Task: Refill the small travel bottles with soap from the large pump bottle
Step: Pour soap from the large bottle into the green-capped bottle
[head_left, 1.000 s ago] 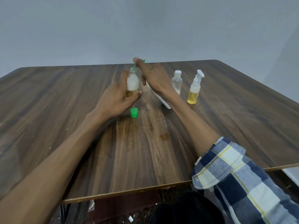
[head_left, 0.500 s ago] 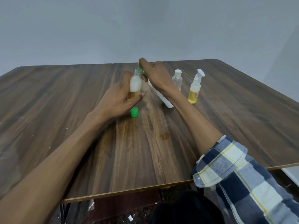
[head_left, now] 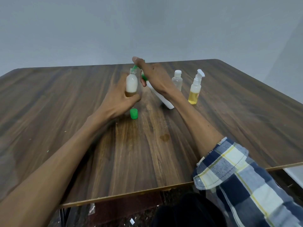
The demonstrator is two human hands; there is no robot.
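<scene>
My left hand [head_left: 119,99] grips a small travel bottle [head_left: 131,83] upright above the table; it holds white soap over an amber layer and its neck is uncapped. My right hand [head_left: 153,76] is wrapped around the large white pump bottle [head_left: 161,96], tilted with its base low toward the right, and my palm covers the green pump head. The green spout [head_left: 134,68] rests at the small bottle's mouth. A green cap [head_left: 134,113] lies on the wooden table [head_left: 147,153] just below my left hand.
Right of the hands stand a clear small bottle with a white flip cap [head_left: 177,80] and a small pump bottle of yellow liquid [head_left: 195,89]. A small wet stain [head_left: 164,137] marks the table's middle. The near table edge runs below my forearms.
My right hand pressed the pump head down half a second ago and has risen again now. The small bottle stays in my left hand at the spout.
</scene>
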